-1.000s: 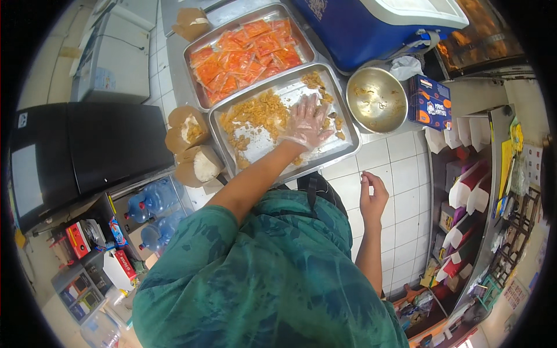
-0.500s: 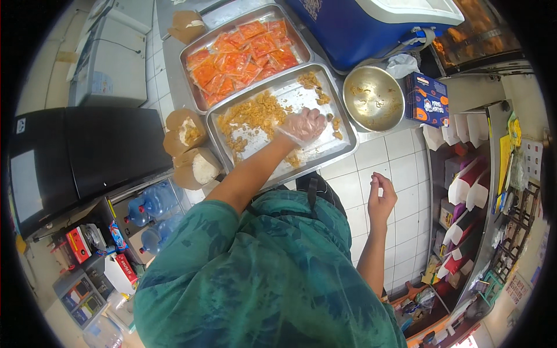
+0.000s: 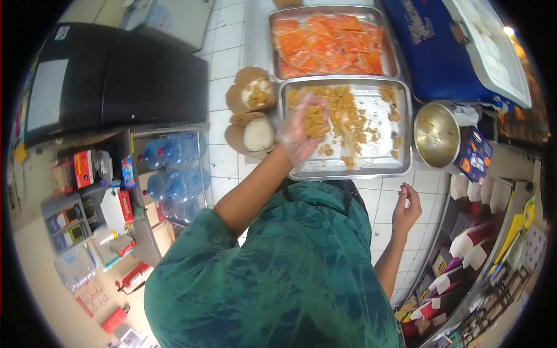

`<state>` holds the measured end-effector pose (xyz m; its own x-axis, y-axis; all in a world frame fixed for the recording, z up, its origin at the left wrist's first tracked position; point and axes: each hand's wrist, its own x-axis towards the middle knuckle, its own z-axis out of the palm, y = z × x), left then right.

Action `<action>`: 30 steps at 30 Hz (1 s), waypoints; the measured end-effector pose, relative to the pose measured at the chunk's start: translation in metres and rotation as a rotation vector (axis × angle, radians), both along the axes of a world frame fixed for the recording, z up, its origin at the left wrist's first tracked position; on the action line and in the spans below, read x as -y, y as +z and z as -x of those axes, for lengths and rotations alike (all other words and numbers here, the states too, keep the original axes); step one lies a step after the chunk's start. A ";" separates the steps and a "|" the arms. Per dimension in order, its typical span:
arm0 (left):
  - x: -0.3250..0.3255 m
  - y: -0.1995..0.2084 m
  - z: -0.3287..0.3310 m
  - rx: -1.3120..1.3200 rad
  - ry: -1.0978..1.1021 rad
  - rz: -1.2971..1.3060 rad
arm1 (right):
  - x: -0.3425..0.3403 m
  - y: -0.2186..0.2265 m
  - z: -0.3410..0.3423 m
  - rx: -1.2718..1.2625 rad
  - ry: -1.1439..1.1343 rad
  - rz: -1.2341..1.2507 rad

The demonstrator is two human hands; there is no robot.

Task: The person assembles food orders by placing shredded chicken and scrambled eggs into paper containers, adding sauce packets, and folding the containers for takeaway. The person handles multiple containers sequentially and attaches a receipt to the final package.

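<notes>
My left hand (image 3: 299, 129), in a clear plastic glove, is cupped around a handful of chopped golden-brown food (image 3: 315, 120), which looks like meat. It is over the left part of a shallow metal tray (image 3: 371, 173). More of the same food (image 3: 348, 119) is spread in the tray, with small bits along its right side. Just left of this hand is an open brown paper box (image 3: 235, 138) with white rice (image 3: 259, 135). Behind it, a second brown box (image 3: 237, 98) has rice topped with the food. My bare right hand (image 3: 407, 207) hangs to the right, fingers loosely bent, holding nothing.
Behind the tray, another metal tray (image 3: 275, 58) is full of orange sachets (image 3: 331, 43). A metal bowl (image 3: 436, 145) stands on the right beside a dark blue box (image 3: 474, 156). A large blue cooler (image 3: 423, 52) is at the back right, and a black fridge (image 3: 156, 81) at the left.
My left hand has moved from the tray's middle to its left part, and now has a handful of food in its upturned palm. The view has turned, shifting the trays rightward.
</notes>
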<state>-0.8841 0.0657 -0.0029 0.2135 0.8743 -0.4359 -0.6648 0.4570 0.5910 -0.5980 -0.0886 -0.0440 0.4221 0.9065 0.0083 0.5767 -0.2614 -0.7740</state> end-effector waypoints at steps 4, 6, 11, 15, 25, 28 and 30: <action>0.029 0.015 0.083 -0.489 0.246 0.012 | -0.015 0.000 0.010 0.041 0.110 -0.029; 0.038 -0.001 0.124 -0.944 0.055 -0.010 | -0.024 -0.003 0.015 0.081 0.191 -0.073; 0.038 -0.003 0.161 -1.141 -0.225 0.082 | -0.035 0.004 0.030 0.066 0.255 -0.090; 0.039 0.008 0.154 -1.215 -0.118 -0.093 | -0.033 0.005 0.030 0.014 0.236 -0.037; 0.072 -0.040 0.030 -1.778 -0.923 -0.720 | -0.020 0.002 0.026 0.029 0.224 -0.046; 0.067 -0.070 0.019 -1.953 -0.975 -0.728 | -0.017 0.004 0.022 0.007 0.208 -0.010; 0.059 -0.075 0.022 -2.041 -0.992 -0.839 | -0.014 0.002 0.017 0.006 0.204 -0.008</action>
<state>-0.9058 0.0065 -0.0778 0.4345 0.8484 -0.3024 0.8993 -0.4269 0.0945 -0.6146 -0.0748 -0.0417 0.2295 0.9731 0.0180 0.6219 -0.1323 -0.7718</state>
